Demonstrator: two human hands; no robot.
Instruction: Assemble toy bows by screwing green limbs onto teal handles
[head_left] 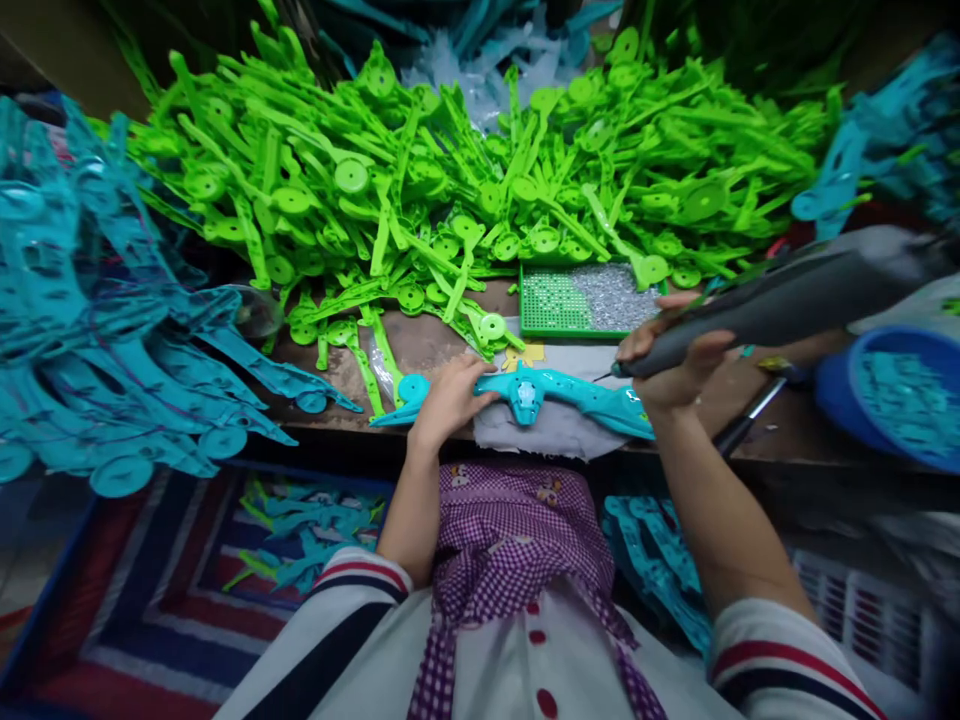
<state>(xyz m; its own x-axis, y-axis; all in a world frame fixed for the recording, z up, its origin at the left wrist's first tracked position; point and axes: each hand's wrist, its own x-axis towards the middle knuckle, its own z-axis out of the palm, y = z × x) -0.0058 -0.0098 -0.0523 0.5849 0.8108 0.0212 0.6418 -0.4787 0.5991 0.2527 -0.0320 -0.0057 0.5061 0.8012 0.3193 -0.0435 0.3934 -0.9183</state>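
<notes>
A long turquoise plastic part (559, 385) lies across a pale cloth (551, 428) at the bench's front edge. My left hand (454, 395) is closed around its left portion, thumb toward the middle. In my right hand (679, 360) is a grey electric screwdriver (787, 290), held almost level with its thin bit pointing left. The bit tip is just above the turquoise part, right of its middle; whether it touches I cannot tell. Behind the part stands a green tray (532, 328) holding many small silvery screws (619, 290).
Bright green plastic parts (480, 180) are heaped along the back. Turquoise parts (112, 330) pile up at the left. A blue bowl (840, 385) of small turquoise pieces stands at the right, near a black-handled screwdriver (742, 425). A lined bin (180, 590) holds parts below left.
</notes>
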